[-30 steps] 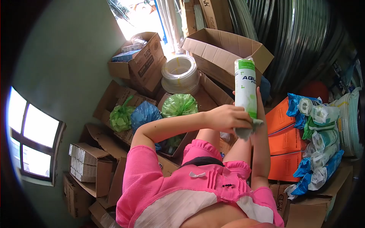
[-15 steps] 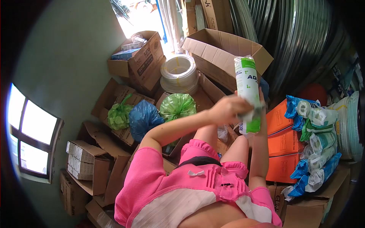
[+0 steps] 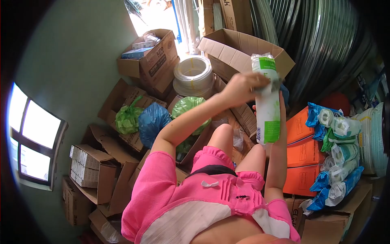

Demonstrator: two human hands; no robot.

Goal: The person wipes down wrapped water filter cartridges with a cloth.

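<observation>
A white and green plastic-wrapped filter cartridge [image 3: 268, 118] stands nearly upright in front of me. My right hand [image 3: 281, 102] grips it from behind; most of that hand is hidden, with fingertips showing at the cartridge's left edge. Against the upper part of the wrapper, my left hand [image 3: 245, 87] presses a small greyish cloth [image 3: 274, 85], its fingers closed and somewhat blurred by motion.
Blue-wrapped cartridges [image 3: 345, 152] lie on orange boxes [image 3: 302, 150] to the right. Ahead are an open carton [image 3: 227, 55] and white tubing coils [image 3: 193, 75]. Green bags [image 3: 128, 120] and a blue bag [image 3: 153, 124] sit left, near cartons [image 3: 87, 173].
My left hand has moved up along the cartridge with the cloth, from its lower part to its upper part. The cartridge has turned, so its dark lettering no longer shows.
</observation>
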